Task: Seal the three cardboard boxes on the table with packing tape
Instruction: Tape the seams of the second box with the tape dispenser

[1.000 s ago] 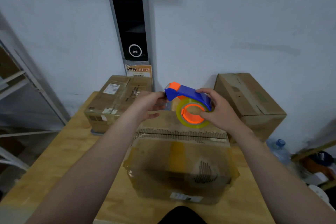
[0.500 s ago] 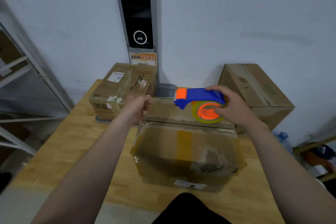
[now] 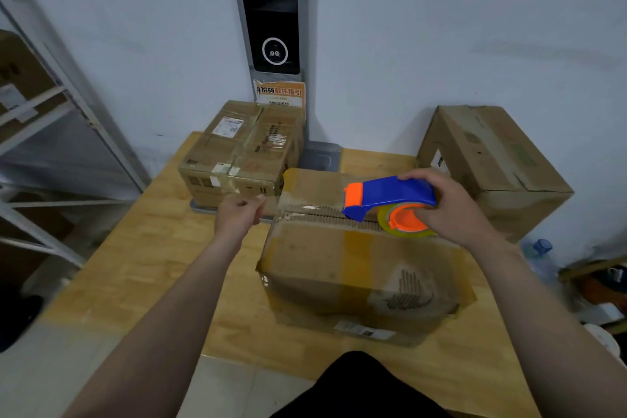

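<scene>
A worn cardboard box (image 3: 356, 268) stands on the wooden table (image 3: 142, 268) right in front of me, its top flaps meeting at a ragged seam. My right hand (image 3: 454, 207) grips a blue and orange tape dispenser (image 3: 390, 195) with a yellowish roll, held over the seam's right half. My left hand (image 3: 237, 215) pinches the clear tape end just off the box's left edge, and a strip of tape runs from it across the seam to the dispenser. A second box (image 3: 244, 153), wrapped in clear tape, sits at the back left. A third box (image 3: 492, 159) stands at the back right.
A grey kiosk post (image 3: 271, 10) with a dark screen stands against the wall behind the table. Metal shelving (image 3: 44, 119) stands to the left. A water bottle (image 3: 543, 254) and clutter lie on the floor at the right. My dark-clothed body (image 3: 359, 387) is at the table's front edge.
My left hand has pulled the tape end leftward off the box's left edge. My right hand has carried the dispenser to the right and lower, close over the seam. The camera moved in.
</scene>
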A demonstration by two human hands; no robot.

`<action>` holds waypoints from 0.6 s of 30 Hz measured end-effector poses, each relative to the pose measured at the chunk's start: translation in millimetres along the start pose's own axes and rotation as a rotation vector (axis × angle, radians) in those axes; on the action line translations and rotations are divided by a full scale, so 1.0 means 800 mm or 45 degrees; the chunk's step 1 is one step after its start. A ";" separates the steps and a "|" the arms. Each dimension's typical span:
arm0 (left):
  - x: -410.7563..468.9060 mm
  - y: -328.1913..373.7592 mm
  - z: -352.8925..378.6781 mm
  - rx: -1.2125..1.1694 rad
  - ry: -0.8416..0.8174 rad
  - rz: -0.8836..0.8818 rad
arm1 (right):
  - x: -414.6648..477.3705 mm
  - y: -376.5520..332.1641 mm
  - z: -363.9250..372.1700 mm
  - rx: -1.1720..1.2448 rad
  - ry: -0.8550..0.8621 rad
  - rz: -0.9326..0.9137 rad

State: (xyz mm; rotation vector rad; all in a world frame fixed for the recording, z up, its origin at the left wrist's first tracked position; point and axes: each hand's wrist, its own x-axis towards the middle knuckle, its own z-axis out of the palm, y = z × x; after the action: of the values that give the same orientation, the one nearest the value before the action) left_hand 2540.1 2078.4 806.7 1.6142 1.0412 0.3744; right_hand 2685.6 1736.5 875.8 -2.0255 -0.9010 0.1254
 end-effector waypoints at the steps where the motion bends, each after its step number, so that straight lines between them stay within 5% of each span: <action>1: 0.001 -0.003 0.000 0.001 0.012 -0.005 | 0.001 -0.002 0.000 -0.020 -0.006 -0.015; 14: 0.003 -0.048 0.015 -0.041 -0.090 -0.036 | 0.000 -0.004 0.013 -0.132 -0.057 -0.008; 18: 0.002 -0.065 0.024 0.113 -0.092 0.145 | -0.003 -0.005 0.019 -0.083 -0.025 0.006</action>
State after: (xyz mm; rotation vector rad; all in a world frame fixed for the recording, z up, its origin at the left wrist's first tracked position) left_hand 2532.1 2067.4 752.9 1.7585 0.9250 0.3470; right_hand 2675.7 1747.0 869.2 -2.0901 -0.9232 0.1199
